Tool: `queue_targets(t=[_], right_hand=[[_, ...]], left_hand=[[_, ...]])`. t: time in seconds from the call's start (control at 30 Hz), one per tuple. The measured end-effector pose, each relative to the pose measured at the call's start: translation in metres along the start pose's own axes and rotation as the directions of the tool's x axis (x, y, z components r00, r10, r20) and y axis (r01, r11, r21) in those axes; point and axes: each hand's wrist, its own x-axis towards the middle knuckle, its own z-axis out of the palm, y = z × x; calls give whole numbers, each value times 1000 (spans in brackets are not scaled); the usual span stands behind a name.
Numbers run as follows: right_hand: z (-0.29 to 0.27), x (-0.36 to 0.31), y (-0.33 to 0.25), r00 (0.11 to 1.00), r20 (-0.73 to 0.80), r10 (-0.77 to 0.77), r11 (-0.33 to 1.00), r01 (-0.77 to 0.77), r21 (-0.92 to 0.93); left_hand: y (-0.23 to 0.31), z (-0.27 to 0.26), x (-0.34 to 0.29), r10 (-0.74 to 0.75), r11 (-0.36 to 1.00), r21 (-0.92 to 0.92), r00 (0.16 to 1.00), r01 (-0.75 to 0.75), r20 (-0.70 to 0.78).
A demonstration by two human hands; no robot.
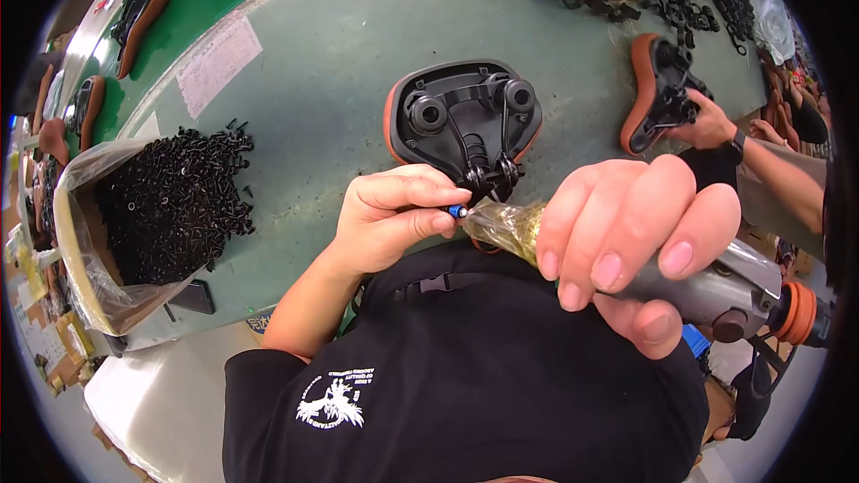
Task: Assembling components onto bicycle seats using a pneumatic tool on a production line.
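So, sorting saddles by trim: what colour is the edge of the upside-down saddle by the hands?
Orange-brown edge on the saddle, black underside; head view.

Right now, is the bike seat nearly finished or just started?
Partway, it seems. The upside-down saddle already has its black rails and clamp on. In hand: the left hand pinches a small blue-tipped piece at the clamp while the right hand grips a power driver. The box of black parts remains full.
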Motion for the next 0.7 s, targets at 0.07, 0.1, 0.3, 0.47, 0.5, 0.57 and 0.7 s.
queue_targets(t=[0.07, 0.1, 0.3, 0.47, 0.5, 0.57, 0.7], right_hand=[[-4, -2, -2, 998, 40, 44, 999, -44, 1], [-5, -1, -4, 997, 49, 53, 998, -54, 20], [-14, 2, -13, 989, 135, 55, 998, -55, -3], [-22, 7, -19, 999, 23, 32, 984, -28, -175], [-19, 7, -26, 999, -14, 39, 978, -41, -206], [-18, 5, -22, 999, -16, 48, 979, -50, -197], [-18, -1, -21, 997, -27, 68, 975, -72, -211]], left_hand=[[2, -2, 2, 5, 993, 113, 999, -11, 52], [7, 0, 6, -118, 993, -5, 991, 118, 62], [21, -2, 27, 71, 822, 551, 986, -145, 154], [22, -31, 47, 344, 98, 984, 933, -149, 107], [14, -33, 57, 339, 115, 980, 934, -160, 113], [0, -46, 63, 337, 32, 972, 918, -231, 207], [-8, -49, 62, 410, 48, 976, 896, -210, 173]])
